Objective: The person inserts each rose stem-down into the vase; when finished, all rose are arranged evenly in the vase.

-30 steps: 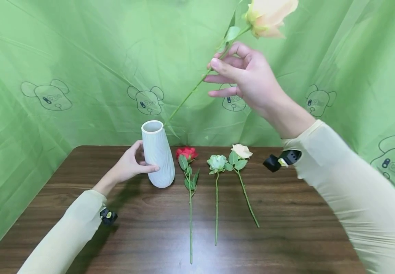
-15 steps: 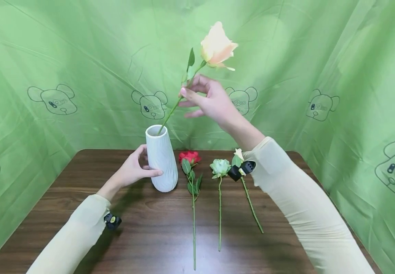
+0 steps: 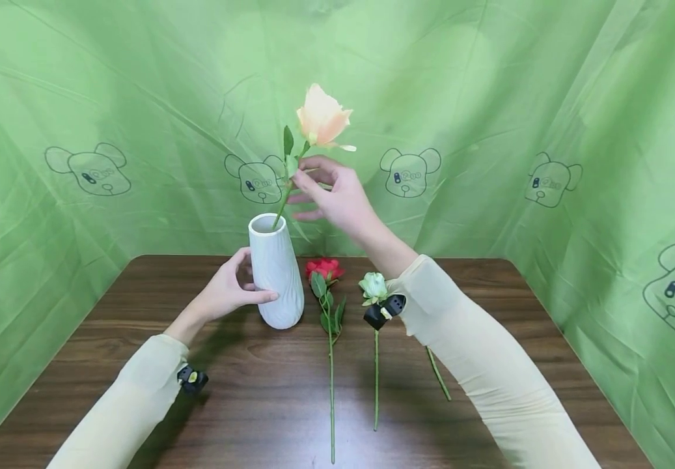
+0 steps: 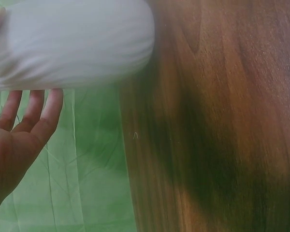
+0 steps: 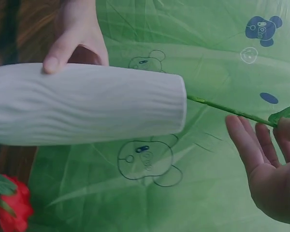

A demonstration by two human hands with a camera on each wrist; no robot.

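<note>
A crinkled green cloth backdrop (image 3: 519,98), printed with outlined bear faces, hangs behind and wraps round both sides. In front of it stands the dark wood-grain desk (image 3: 489,306), smooth and faintly glossy, its far edge meeting the cloth and its left and right edges angling outward toward the near side. The right part of the desk lies bare; so does the near left corner.

Far left of centre stands the white vase (image 3: 275,273), matte and ribbed with wavy vertical lines, narrow at its open mouth and swelling to a rounded base. The peach rose (image 3: 321,120) rises from that mouth, its thin green stem leaning rightward with its lower end inside the vase, soft petals topmost, one leaf beside the stem.

Right of the vase, three more flowers lie flat with stems pointing near: a red rose (image 3: 324,268) just beside the vase, a pale green rose (image 3: 373,285) next, and a third stem (image 3: 438,374) whose head is hidden behind the right sleeve.

The left hand (image 3: 227,292) wraps the vase's left flank, thumb across the front, fingers behind. The right hand (image 3: 334,195) pinches the peach rose's stem between thumb and forefinger just under the bloom, other fingers loosely spread.
</note>
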